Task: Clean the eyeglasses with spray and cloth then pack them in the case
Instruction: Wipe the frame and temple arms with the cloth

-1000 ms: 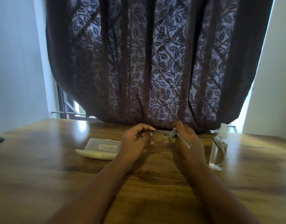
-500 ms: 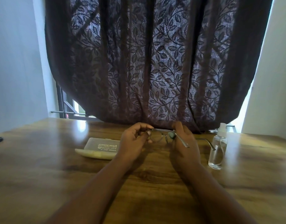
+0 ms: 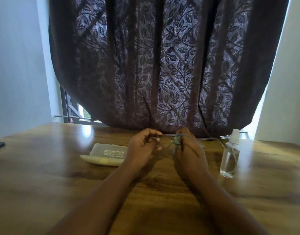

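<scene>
- We hold the eyeglasses [image 3: 169, 141] just above the worktop [image 3: 44, 175] at the centre of the frame, lifted clear so both sides of a lens can be reached.
- Our left hand [image 3: 142, 146] is closed on the left end of the frame, which we judge is there to steady it while the other hand works.
- Our right hand [image 3: 188, 148] is pinched on a small greenish cleaning cloth [image 3: 175, 144] pressed at the right lens; how much lens it covers we cannot tell.
- One temple arm sticks out to the right of the right hand, left unfolded, probably to keep it out of the way of the wiping.
- The spray bottle [image 3: 229, 155] stands upright at the right of the frame, near the right hand and apart from it, which suggests it is parked within reach.
- The eyeglass case [image 3: 106, 154] lies left of centre on the worktop, just beside the left hand; it looks shut, though we cannot be certain.
- A dark leaf-patterned curtain [image 3: 162, 65] hangs behind the worktop.
- We judge that the wiping step is in hand and that packing is not yet done.
</scene>
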